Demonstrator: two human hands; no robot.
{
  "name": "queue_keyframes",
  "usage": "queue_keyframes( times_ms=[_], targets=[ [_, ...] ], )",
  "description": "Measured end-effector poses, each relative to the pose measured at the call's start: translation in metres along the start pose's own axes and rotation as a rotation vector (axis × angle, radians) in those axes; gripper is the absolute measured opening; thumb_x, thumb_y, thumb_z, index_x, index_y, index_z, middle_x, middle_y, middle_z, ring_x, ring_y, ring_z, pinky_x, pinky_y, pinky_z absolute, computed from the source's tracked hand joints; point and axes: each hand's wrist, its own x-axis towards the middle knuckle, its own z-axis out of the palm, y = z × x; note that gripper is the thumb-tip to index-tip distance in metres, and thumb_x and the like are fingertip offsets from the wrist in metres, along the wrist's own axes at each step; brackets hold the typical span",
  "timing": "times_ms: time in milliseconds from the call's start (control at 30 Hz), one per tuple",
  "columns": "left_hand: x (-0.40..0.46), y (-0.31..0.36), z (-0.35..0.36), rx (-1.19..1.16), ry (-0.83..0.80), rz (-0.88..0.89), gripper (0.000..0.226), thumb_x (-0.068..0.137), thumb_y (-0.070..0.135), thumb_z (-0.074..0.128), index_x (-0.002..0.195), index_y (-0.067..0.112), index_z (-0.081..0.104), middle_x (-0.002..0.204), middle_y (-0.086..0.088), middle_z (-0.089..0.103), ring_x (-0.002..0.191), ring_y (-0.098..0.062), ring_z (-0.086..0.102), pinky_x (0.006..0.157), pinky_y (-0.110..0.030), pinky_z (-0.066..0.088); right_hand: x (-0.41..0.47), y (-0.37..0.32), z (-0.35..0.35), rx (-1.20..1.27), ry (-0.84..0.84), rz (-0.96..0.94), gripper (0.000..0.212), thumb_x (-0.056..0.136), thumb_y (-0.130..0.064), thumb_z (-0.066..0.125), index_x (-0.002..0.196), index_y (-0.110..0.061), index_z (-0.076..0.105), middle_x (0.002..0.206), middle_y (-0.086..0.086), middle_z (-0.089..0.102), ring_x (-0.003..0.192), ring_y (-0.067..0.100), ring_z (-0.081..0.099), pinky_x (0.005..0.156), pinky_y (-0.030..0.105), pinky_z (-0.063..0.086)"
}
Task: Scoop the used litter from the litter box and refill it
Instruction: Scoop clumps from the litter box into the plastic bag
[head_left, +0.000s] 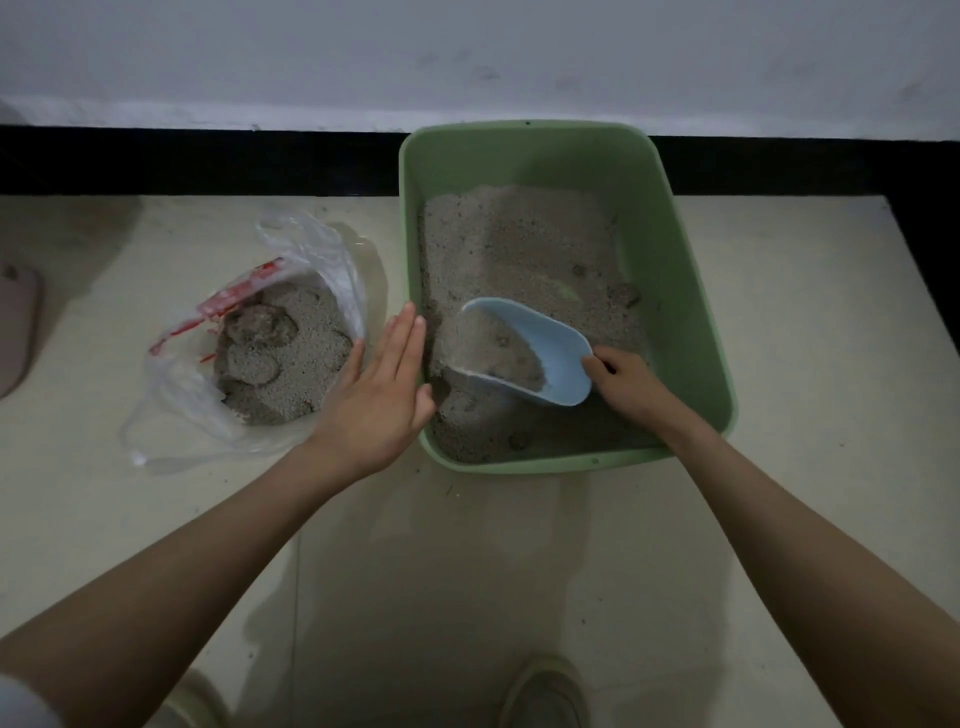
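A green litter box stands on the floor against the wall, partly filled with grey litter that holds a few dark clumps. My right hand grips the rear end of a light blue scoop, which lies inside the box loaded with litter. My left hand is flat with straight fingers, between the box's left wall and a clear plastic bag. The bag lies open on the floor and holds scooped litter with round clumps.
Pale floor tiles surround the box, with a black skirting strip under the white wall. A brownish flat object lies at the far left edge. Two shoes show at the bottom of the view.
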Motion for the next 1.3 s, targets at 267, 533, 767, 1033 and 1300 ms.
queue_keyframes(
  times_ms=[267, 533, 767, 1033, 1300],
  targets=[
    [0.0, 0.0, -0.001, -0.01, -0.004, 0.006, 0.081, 0.075, 0.048, -0.002, 0.146, 0.011, -0.013, 0.154, -0.002, -0.021, 0.135, -0.005, -0.021, 0.114, -0.034, -0.008, 0.005, -0.008, -0.015, 0.041, 0.225, -0.032, 0.038, 0.099, -0.016, 0.038, 0.062, -0.018, 0.036, 0.062, -0.002, 0.038, 0.058, 0.012, 0.033, 0.052, 0.026, 0.025],
    [-0.001, -0.001, -0.001, -0.031, 0.007, 0.01, 0.08, 0.076, 0.048, 0.0, 0.145, 0.011, -0.014, 0.151, 0.001, -0.025, 0.136, -0.006, -0.021, 0.112, -0.032, -0.009, 0.004, -0.021, -0.026, -0.004, 0.176, -0.057, 0.027, 0.099, -0.018, 0.038, 0.077, -0.005, 0.046, 0.072, 0.01, 0.044, 0.067, 0.018, 0.037, 0.06, 0.029, 0.026],
    [-0.002, 0.002, -0.004, -0.07, -0.059, -0.059, 0.071, 0.096, 0.036, 0.023, 0.139, 0.012, -0.028, 0.151, -0.001, -0.026, 0.138, -0.009, -0.021, 0.116, -0.037, -0.007, 0.01, -0.071, -0.055, -0.723, 0.223, -0.16, 0.031, 0.1, -0.027, 0.031, 0.092, -0.011, 0.057, 0.08, 0.006, 0.053, 0.074, 0.023, 0.049, 0.086, 0.041, 0.042],
    [-0.002, 0.005, -0.008, -0.144, -0.088, -0.108, 0.071, 0.096, 0.033, 0.029, 0.145, 0.009, -0.018, 0.157, -0.007, -0.01, 0.143, -0.015, -0.014, 0.118, -0.04, -0.002, 0.014, -0.099, -0.055, -0.853, 0.199, -0.232, 0.029, 0.1, -0.027, 0.03, 0.084, -0.014, 0.051, 0.079, 0.006, 0.055, 0.074, 0.025, 0.052, 0.086, 0.041, 0.044],
    [-0.001, 0.005, -0.008, -0.114, -0.096, -0.113, 0.071, 0.097, 0.034, 0.028, 0.144, 0.009, -0.018, 0.157, -0.005, -0.01, 0.143, -0.015, -0.013, 0.118, -0.039, -0.003, 0.012, -0.104, -0.05, -0.783, 0.189, -0.204, 0.029, 0.101, -0.026, 0.031, 0.088, -0.014, 0.054, 0.079, 0.006, 0.055, 0.073, 0.024, 0.052, 0.086, 0.039, 0.047]
  ],
)
